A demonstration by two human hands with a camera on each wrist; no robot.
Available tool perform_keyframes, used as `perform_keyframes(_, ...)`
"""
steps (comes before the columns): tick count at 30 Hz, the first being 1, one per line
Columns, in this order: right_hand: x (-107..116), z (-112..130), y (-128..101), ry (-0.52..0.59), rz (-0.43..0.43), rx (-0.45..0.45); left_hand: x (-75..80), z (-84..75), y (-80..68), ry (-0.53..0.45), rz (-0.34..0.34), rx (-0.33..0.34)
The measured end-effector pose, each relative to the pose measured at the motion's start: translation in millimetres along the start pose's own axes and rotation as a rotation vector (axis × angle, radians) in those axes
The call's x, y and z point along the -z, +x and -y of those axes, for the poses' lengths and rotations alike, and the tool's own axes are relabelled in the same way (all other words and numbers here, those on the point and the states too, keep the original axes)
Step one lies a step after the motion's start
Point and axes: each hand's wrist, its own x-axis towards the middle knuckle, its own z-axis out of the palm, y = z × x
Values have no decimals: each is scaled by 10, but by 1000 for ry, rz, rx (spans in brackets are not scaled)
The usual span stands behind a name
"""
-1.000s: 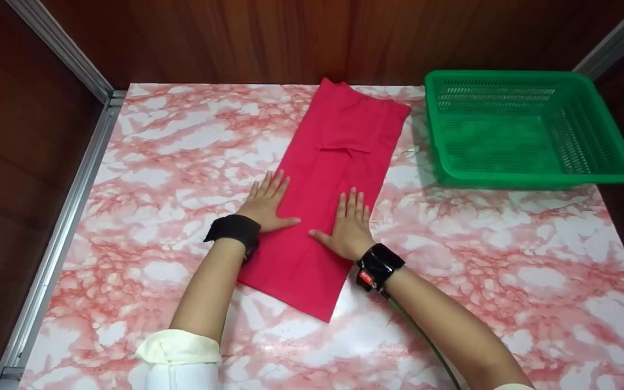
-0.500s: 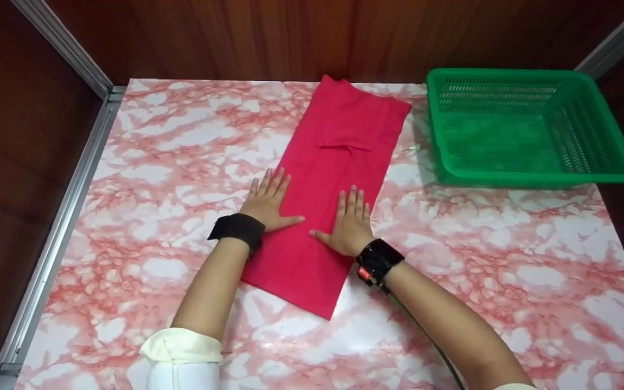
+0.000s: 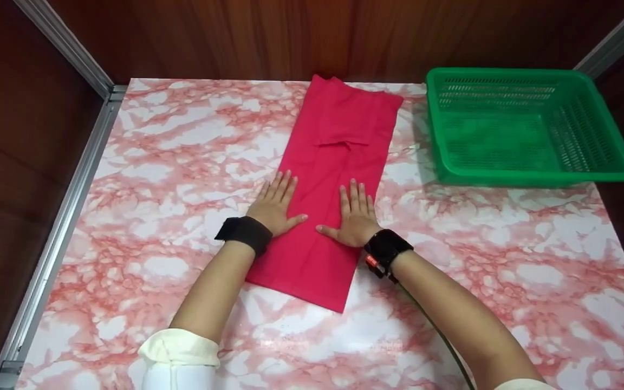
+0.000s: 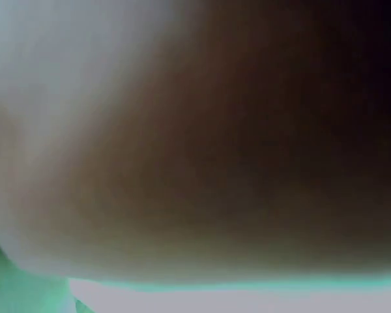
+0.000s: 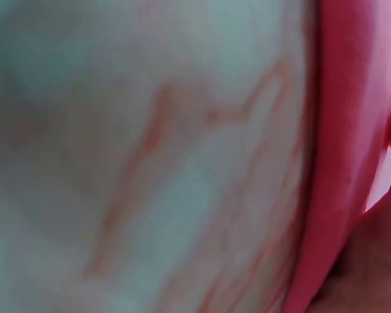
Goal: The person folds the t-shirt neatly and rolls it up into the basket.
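Observation:
A red shirt (image 3: pixel 317 265), folded into a long strip, lies flat and slightly slanted on the table, with a short sleeve (image 3: pixel 344 124) folded across its far part. My left hand (image 3: pixel 273 210) lies flat on its left edge, fingers straight and thumb stretched inward. On the right edge my right hand (image 3: pixel 356 219) rests likewise, its thumb pointing toward the left one. The right wrist view shows the shirt's edge (image 5: pixel 342 150) beside part of the hand (image 5: pixel 371 261). A dark blur fills most of the left wrist view.
A green plastic basket (image 3: pixel 539 177) stands at the back right of the red-and-white marbled table (image 3: pixel 155 216). Dark wood panels (image 3: pixel 225 38) rise behind and at both sides. A cable (image 3: pixel 436 330) runs from the right wrist band along the forearm.
Both hands have shifted slightly to the right with the shirt under them. Its near end has swung right and its far end left, so it lies less slanted. The basket stays put.

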Motion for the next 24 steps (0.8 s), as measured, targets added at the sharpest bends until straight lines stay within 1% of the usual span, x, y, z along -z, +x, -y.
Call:
perform_keyframes(3, 5, -58, 25, -12, 11, 16, -15, -43, -6, -31, -7, 26)
perform_keyframes(5, 22, -99, 29, -15, 13, 36, -7, -91, -15, -70, -20, 53)
perform_keyframes(9, 64, -185, 34, -40, 19, 76, 22, -205, -32, -110, -27, 118)
perform_keyframes(14, 108, -287, 61, -60, 20, 133, 4, -306, -28, -114, -2, 191)
perform_keyframes(19, 149, -415, 101, -55, 13, 182, -25, -416, 5, -126, 18, 247)
perform_keyframes(24, 207, -541, 133, -68, 29, 212, -24, -545, 60, -117, 46, 295)
